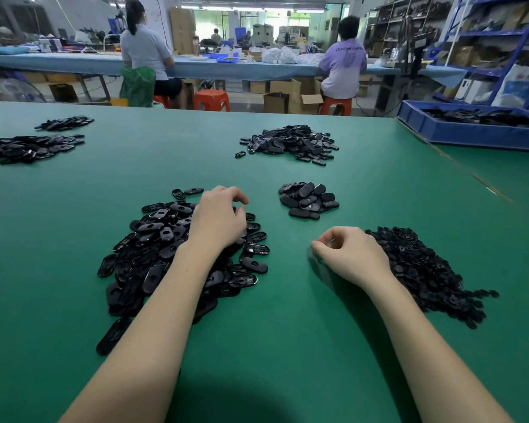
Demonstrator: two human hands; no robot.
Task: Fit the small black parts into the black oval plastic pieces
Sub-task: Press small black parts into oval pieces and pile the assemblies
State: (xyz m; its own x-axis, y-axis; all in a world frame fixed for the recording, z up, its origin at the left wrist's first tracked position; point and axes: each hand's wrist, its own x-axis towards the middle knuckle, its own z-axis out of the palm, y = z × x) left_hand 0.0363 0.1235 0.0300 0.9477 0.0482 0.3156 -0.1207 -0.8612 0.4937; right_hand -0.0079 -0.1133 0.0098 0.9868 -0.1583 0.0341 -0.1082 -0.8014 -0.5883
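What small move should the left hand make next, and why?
Probably close the left hand on one oval piece from the pile of oval pieces under it: its fingers are curled but seem empty, and the right hand waits beside the small parts.

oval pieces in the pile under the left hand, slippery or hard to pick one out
Probably slippery: the oval pieces look glossy and smooth. They seem thin, rigid and light, so one should lift flat without bending. Loosely heaped and overlapping, neighbours will likely slide when the left hand pulls one.
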